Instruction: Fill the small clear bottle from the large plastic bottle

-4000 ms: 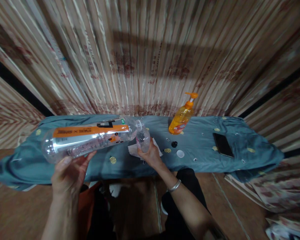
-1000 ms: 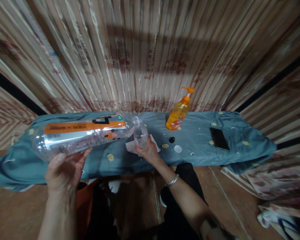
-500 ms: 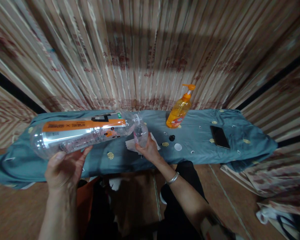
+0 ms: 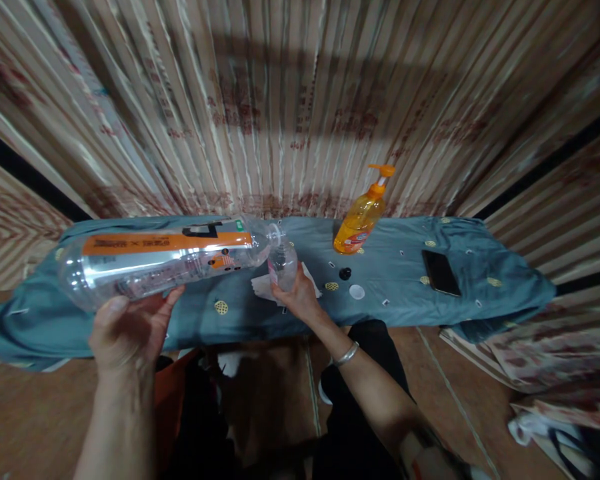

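Observation:
My left hand (image 4: 130,330) grips a large clear plastic bottle (image 4: 165,261) with an orange label, held on its side with its open mouth pointing right. That mouth meets the top of a small clear bottle (image 4: 283,265), which my right hand (image 4: 300,297) holds upright just above the blue cloth (image 4: 410,287). A silver bangle (image 4: 347,354) sits on my right wrist. White tissue (image 4: 261,287) lies under the small bottle.
An orange pump bottle (image 4: 361,217) stands at the back of the cloth-covered table. A black cap (image 4: 345,273) and a white cap (image 4: 357,291) lie to the right of my right hand. A black phone (image 4: 441,272) lies farther right. A striped curtain (image 4: 300,107) hangs behind.
Both hands and both bottles keep the same pose, the large bottle's mouth at the small one. Only the view has shifted slightly.

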Demonstrator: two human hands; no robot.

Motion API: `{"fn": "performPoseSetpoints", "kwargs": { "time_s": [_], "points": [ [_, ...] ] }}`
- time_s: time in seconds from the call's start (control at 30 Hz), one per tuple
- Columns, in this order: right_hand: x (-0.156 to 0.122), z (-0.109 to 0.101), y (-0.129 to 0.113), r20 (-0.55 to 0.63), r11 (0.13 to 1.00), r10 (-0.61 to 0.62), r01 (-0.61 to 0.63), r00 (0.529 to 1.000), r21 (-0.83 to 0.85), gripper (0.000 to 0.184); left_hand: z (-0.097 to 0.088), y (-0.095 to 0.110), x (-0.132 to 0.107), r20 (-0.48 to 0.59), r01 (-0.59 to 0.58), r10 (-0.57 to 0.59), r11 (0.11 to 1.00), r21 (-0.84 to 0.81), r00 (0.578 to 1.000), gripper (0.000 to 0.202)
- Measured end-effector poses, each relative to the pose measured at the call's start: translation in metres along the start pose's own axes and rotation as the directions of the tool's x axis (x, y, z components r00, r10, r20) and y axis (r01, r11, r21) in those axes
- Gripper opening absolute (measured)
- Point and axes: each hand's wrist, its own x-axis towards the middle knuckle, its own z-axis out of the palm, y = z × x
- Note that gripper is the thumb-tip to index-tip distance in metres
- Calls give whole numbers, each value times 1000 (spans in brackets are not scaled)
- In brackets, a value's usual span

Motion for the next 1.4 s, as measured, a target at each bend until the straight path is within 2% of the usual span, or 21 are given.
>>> {"fn": "performPoseSetpoints", "kwargs": {
  "time_s": [0.33,0.57,0.77,1.13,1.4],
  "points": [
    [-1,-1,-4,7,1000,3,-4,1000,21,66,-1,0,4,47,0,0,1000,-6,999,35],
    [-1,2,-3,-17,1000,-16,16,1000,0,66,-1,-1,6,36,6,-6,1000,-16,999,38],
    [0,2,-3,-20,999,-46,46,999,14,65,-2,-2,10,103,-4,7,1000,-28,995,43],
    [-1,1,-4,-9,999,-11,11,1000,32,62,5,-1,20,129,7,8,992,-122,992,54],
    [0,0,-3,-5,999,-32,32,999,2,65,5,-6,24,163,35,-5,983,-181,987,50]
  ]
}}
